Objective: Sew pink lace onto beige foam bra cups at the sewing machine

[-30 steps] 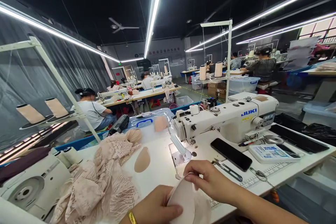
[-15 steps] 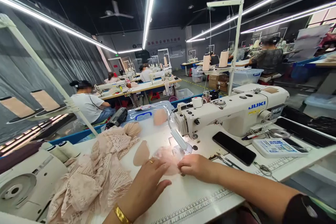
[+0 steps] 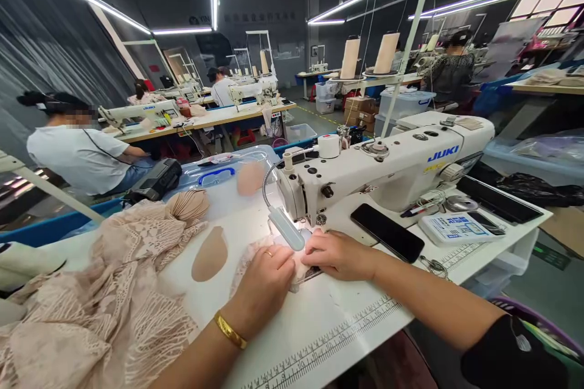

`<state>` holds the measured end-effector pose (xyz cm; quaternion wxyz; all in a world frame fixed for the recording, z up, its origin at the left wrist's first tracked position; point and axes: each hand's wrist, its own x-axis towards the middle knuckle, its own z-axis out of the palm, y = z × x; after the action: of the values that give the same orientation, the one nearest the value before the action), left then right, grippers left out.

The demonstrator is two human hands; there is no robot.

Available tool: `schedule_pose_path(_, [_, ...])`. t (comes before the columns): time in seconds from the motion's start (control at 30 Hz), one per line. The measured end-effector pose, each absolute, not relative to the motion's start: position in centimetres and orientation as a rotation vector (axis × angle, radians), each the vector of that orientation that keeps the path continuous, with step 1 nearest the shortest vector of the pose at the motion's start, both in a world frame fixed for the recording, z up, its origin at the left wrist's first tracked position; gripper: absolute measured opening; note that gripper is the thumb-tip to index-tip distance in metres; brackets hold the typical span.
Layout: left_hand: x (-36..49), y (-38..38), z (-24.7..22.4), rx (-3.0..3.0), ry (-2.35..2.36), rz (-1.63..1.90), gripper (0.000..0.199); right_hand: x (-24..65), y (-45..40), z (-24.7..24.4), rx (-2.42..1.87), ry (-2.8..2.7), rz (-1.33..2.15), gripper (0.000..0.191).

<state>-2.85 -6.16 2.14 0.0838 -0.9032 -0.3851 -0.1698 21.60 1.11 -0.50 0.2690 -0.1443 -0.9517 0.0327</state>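
At the needle end of a white sewing machine [image 3: 365, 170], a thin pink lace piece [image 3: 244, 260] lies on the table under both my hands. My left hand [image 3: 269, 273] has its fingers drawn together on the lace, just left of the small work lamp [image 3: 286, 228]. From the other side my right hand [image 3: 340, 254] pinches the lace's edge close to the machine's foot. The fingertips and the needle are partly hidden by the lamp and hands. A beige teardrop-shaped pad [image 3: 210, 255] lies flat to the left of my left hand.
Crumpled beige lace fabric [image 3: 123, 279] is heaped at the left. A black phone [image 3: 387, 232] and a white box [image 3: 458, 228] lie to the right. Behind are a clear plastic lid [image 3: 219, 164] and a seated co-worker [image 3: 82, 146]. A printed ruler [image 3: 333, 343] runs along the front edge.
The left hand's spread fingers and thumb have drawn together on the lace. Its lace now shows further left of the lamp. The whole view has shifted with the head.
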Motion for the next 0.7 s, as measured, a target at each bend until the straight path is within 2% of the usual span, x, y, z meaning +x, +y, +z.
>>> schedule_pose_path(0.23, [-2.3, -5.5, 1.9, -2.714, -1.177, -0.492, 0.021, 21.9, 1.2, 0.1, -0.474, -2.6, 0.127, 0.02])
schedule_pose_path(0.7, [-2.3, -4.6, 1.2, -2.68, -1.113, -0.625, 0.024, 21.8, 1.1, 0.4, -0.523, -2.638, 0.134, 0.023])
